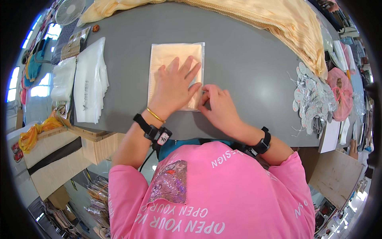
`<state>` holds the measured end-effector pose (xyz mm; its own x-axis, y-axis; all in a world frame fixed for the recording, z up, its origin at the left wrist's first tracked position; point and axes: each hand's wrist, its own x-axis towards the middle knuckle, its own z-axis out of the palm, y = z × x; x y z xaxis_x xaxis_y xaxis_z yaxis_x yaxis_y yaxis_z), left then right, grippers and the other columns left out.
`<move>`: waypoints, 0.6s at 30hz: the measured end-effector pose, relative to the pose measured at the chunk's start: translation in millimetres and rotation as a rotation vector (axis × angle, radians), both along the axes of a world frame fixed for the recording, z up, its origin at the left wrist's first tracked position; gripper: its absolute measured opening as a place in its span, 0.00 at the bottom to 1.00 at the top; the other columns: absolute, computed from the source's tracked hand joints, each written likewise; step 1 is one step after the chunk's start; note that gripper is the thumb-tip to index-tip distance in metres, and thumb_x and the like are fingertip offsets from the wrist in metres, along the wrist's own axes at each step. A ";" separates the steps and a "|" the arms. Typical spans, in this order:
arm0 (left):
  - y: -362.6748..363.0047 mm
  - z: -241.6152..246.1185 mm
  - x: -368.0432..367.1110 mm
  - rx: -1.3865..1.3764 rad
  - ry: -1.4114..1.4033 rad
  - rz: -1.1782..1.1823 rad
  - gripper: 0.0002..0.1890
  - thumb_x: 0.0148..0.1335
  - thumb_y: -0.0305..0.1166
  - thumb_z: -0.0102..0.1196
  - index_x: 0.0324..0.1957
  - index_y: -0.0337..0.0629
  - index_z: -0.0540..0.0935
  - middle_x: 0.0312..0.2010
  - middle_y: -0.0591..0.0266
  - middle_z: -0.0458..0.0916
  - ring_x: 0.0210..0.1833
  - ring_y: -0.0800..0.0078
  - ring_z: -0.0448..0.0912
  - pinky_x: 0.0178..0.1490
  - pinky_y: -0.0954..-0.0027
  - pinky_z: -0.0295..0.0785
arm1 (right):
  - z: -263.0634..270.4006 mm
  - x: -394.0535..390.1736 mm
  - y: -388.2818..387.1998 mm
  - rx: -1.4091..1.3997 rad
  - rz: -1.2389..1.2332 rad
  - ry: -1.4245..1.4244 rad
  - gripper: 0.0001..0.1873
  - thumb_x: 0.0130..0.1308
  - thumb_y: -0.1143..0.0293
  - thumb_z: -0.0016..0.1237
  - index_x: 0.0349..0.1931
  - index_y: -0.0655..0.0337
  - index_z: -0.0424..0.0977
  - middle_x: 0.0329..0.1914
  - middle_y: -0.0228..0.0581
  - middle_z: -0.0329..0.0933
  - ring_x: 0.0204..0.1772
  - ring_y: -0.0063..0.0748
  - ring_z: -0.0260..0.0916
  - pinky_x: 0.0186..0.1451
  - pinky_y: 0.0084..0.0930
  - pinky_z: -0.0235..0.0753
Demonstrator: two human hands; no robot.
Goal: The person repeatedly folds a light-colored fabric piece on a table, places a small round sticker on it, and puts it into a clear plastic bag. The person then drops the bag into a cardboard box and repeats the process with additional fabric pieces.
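Observation:
A clear plastic zip bag lies flat on the grey table before me, with folded pale-yellow fabric inside. Its right edge carries a whitish closure strip. My left hand rests palm-down on the bag with its fingers spread, covering much of the fabric. At the lower right edge of the bag, my right hand has thumb and curled fingers closed on that edge. The fingertips partly hide what they pinch.
Pale-yellow fabric with a trimmed edge is heaped along the far side. Stacked plastic bags lie left. Several strung hang tags and a pink plastic bag sit right. A white fan stands far left, near a small brown object.

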<state>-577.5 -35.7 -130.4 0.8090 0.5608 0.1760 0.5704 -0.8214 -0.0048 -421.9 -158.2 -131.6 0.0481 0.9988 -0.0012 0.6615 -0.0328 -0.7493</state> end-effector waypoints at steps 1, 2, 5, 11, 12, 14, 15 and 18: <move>9.3 4.0 1.9 -0.036 0.029 -0.027 0.25 0.74 0.45 0.49 0.68 0.47 0.75 0.67 0.59 0.73 0.65 0.53 0.70 0.62 0.39 0.65 | 0.4 6.5 0.7 0.079 -0.009 -0.087 0.14 0.58 0.69 0.65 0.41 0.59 0.76 0.38 0.39 0.80 0.49 0.44 0.75 0.55 0.39 0.68; 18.4 6.3 4.2 -0.028 0.010 -0.061 0.24 0.73 0.43 0.50 0.66 0.45 0.77 0.63 0.58 0.77 0.61 0.54 0.73 0.59 0.43 0.67 | 1.1 14.4 2.9 0.141 0.008 -0.166 0.14 0.57 0.66 0.65 0.40 0.58 0.76 0.40 0.39 0.79 0.51 0.46 0.73 0.56 0.40 0.68; 67.4 -0.3 30.5 -0.306 -0.258 -0.089 0.15 0.69 0.36 0.55 0.53 0.41 0.84 0.48 0.56 0.80 0.52 0.54 0.75 0.53 0.51 0.71 | -1.9 51.9 34.4 0.089 0.106 -0.193 0.18 0.59 0.58 0.65 0.43 0.58 0.79 0.49 0.41 0.75 0.57 0.50 0.68 0.59 0.41 0.66; 114.3 -26.7 75.6 -0.376 -0.517 -0.018 0.11 0.57 0.34 0.62 0.32 0.35 0.85 0.32 0.49 0.80 0.39 0.51 0.77 0.44 0.54 0.73 | -44.6 73.9 133.0 0.239 -0.227 -0.300 0.11 0.64 0.61 0.58 0.40 0.58 0.83 0.52 0.42 0.74 0.58 0.50 0.67 0.59 0.42 0.64; 114.6 -26.8 79.0 -0.443 -0.494 0.044 0.12 0.55 0.36 0.63 0.29 0.35 0.85 0.29 0.48 0.80 0.36 0.50 0.77 0.42 0.54 0.73 | -51.7 71.3 143.9 0.248 -0.252 -0.358 0.10 0.64 0.63 0.57 0.39 0.58 0.83 0.52 0.42 0.74 0.57 0.50 0.67 0.58 0.43 0.64; 112.2 -24.5 82.8 -0.363 -0.477 0.041 0.14 0.53 0.40 0.64 0.22 0.37 0.83 0.26 0.49 0.81 0.35 0.50 0.79 0.45 0.56 0.72 | -59.7 69.0 158.8 0.220 -0.271 -0.385 0.08 0.64 0.66 0.55 0.38 0.59 0.83 0.52 0.43 0.74 0.56 0.50 0.67 0.57 0.44 0.64; 110.4 -23.7 84.6 -0.348 -0.420 0.096 0.16 0.52 0.41 0.64 0.19 0.38 0.83 0.25 0.49 0.82 0.35 0.50 0.81 0.46 0.57 0.72 | -60.2 67.1 160.5 0.183 -0.268 -0.355 0.08 0.64 0.66 0.54 0.38 0.59 0.83 0.52 0.43 0.74 0.56 0.50 0.66 0.57 0.44 0.64; 109.4 -28.0 86.4 -0.225 -0.196 0.176 0.13 0.53 0.39 0.62 0.21 0.41 0.84 0.26 0.51 0.83 0.37 0.51 0.80 0.45 0.55 0.71 | -46.8 57.0 134.3 0.135 -0.215 -0.327 0.07 0.62 0.66 0.57 0.33 0.59 0.80 0.50 0.42 0.74 0.55 0.51 0.66 0.56 0.45 0.64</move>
<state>-491.1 73.7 -158.4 0.6595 0.7312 0.1744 0.6756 -0.6783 0.2890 -364.9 -23.9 -178.4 0.2321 0.9560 0.1794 0.8540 -0.1120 -0.5081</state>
